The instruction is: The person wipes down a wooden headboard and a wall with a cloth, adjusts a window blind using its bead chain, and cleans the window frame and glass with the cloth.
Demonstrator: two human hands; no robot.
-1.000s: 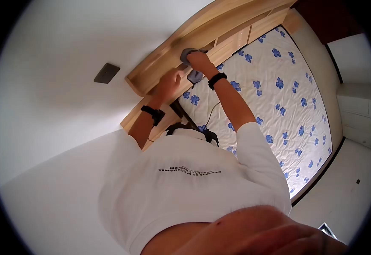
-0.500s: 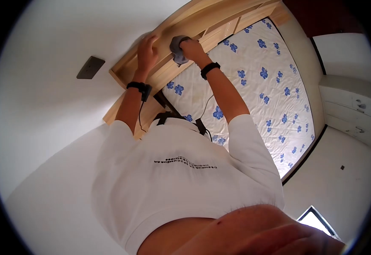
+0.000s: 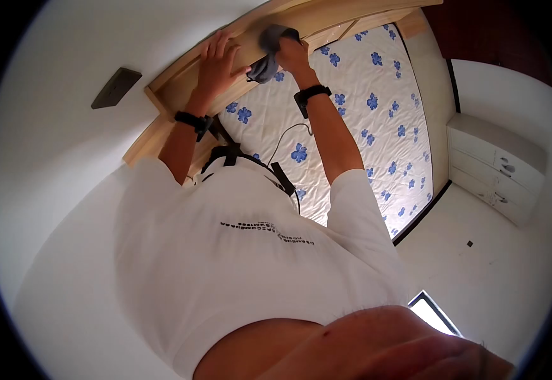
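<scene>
My right hand (image 3: 294, 56) is closed around a dark grey cloth (image 3: 264, 69), bunched up and partly blurred, against the light wooden headboard (image 3: 173, 85) of a bed. Part of the cloth hangs below the hand toward the mattress. Beside it, my left hand (image 3: 218, 65) rests on the wood with its fingers spread and nothing in them. Both wrists wear black bands with small devices.
A quilted white mattress (image 3: 352, 142) with blue flowers lies right of my arms. A dark socket or switch plate (image 3: 116, 88) is on the white wall at left. Thin cables hang near my waist. A white drawer cabinet (image 3: 494, 168) stands at far right.
My right hand and the cloth have moved slightly farther up along the headboard. My left hand's fingers have spread wider on the wood. The whole view has shifted a little.
</scene>
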